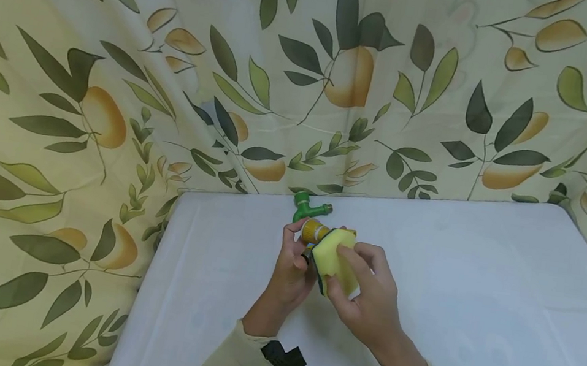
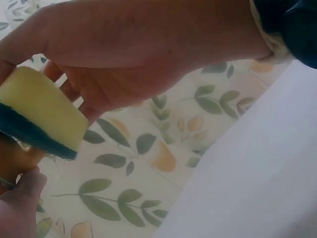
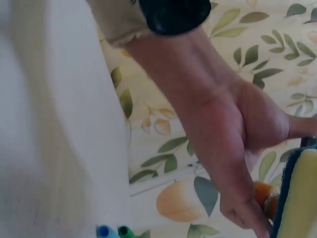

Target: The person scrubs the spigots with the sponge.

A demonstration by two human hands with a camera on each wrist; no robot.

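Observation:
In the head view my left hand point(image 1: 293, 269) grips a yellow plastic fitting point(image 1: 314, 231) with a pale band, tap-like in form. A small black part also shows at my left fingers, and much of the fitting is hidden. My right hand point(image 1: 370, 295) pinches a yellow sponge point(image 1: 336, 257) with a dark scouring side, thumb and fingers on its soft face. The dark side is turned toward the fitting; whether they touch I cannot tell. In the left wrist view the sponge point(image 2: 44, 101) lies just above the orange-looking fitting point(image 2: 20, 161). It also shows at the right wrist view's edge.
A green plastic tap point(image 1: 309, 208) lies just beyond my left hand, near the far edge of the white table point(image 1: 479, 294). Blue point(image 3: 105, 231) and green point(image 3: 126, 232) tube ends show low in the right wrist view. Leaf-patterned curtains point(image 1: 415, 143) hang behind and to the left.

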